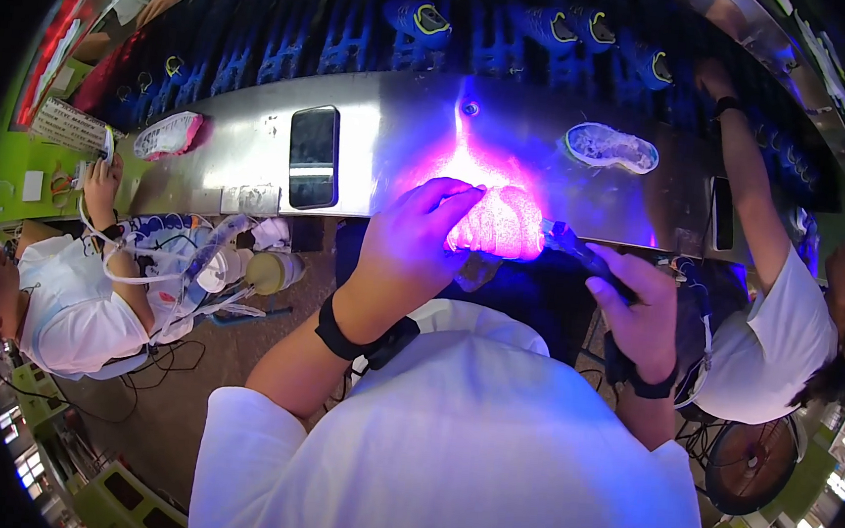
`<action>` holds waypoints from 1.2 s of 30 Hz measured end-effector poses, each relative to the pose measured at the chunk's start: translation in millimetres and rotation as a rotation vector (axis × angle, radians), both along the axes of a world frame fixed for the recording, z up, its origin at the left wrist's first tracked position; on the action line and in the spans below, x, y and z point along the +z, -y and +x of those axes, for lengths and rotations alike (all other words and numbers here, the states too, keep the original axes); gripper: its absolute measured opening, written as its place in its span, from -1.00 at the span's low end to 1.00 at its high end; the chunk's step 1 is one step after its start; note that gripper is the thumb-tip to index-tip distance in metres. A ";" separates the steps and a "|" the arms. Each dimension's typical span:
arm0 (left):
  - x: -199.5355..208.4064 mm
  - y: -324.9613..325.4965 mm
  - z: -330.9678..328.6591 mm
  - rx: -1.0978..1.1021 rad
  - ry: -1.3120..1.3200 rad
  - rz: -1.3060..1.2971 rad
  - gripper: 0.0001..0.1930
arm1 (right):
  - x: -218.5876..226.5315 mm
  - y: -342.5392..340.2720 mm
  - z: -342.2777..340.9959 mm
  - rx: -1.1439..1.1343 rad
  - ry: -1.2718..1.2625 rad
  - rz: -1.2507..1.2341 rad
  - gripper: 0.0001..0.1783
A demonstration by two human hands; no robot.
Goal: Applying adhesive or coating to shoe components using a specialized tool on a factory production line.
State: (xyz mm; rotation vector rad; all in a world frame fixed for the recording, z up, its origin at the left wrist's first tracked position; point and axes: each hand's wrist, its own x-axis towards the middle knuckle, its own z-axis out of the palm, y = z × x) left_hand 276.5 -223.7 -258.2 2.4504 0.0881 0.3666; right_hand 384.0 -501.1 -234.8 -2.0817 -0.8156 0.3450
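Note:
My left hand (406, 245) is closed, its fingers pinching the left edge of a ribbed shoe sole (497, 220) at the bench's near edge. The sole glows pink and white under a bright violet light. From the right, my right hand (643, 316) grips a dark-handled tool (582, 249) that looks like a brush. Its tip meets or nearly meets the sole's right edge; glare hides whether they touch. A dark part (477, 271) hangs below the sole, too dim to name.
The metal bench (386, 97) carries a black phone (314, 156), a pink-edged white sole (168, 135) and a pale sole (610, 148). Behind it, a dark roller conveyor (362, 21) bears several shoes (424, 21). Co-workers sit left and right; one arm (753, 196) reaches toward the conveyor.

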 end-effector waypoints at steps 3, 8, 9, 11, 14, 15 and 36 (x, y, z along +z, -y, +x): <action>8.4 -4.3 -0.2 -0.047 -0.065 -0.130 -0.39 | 9.9 2.5 12.8 0.079 0.025 -0.016 -0.51; 2.3 -8.3 -1.6 -0.122 -0.048 -0.296 -0.39 | 3.9 -1.7 20.7 0.162 0.032 0.017 -0.51; 0.7 -8.4 -0.4 -0.166 -0.047 -0.352 -0.38 | -1.2 -1.4 20.9 0.160 0.035 0.012 -0.51; -1.9 -2.5 0.9 -0.152 -0.070 -0.392 -0.36 | -19.8 0.8 19.8 0.096 -0.046 0.158 -0.52; -7.6 3.0 2.3 -0.123 -0.171 -0.427 -0.34 | -44.0 2.5 16.9 0.008 -0.308 0.251 -0.53; -9.8 4.5 2.7 -0.113 -0.242 -0.437 -0.34 | -41.1 -0.1 15.6 -0.025 -0.463 0.289 -0.55; -1.8 13.7 19.4 -0.138 -0.579 -0.859 -0.47 | -38.7 11.9 41.5 0.035 -0.338 0.196 -0.56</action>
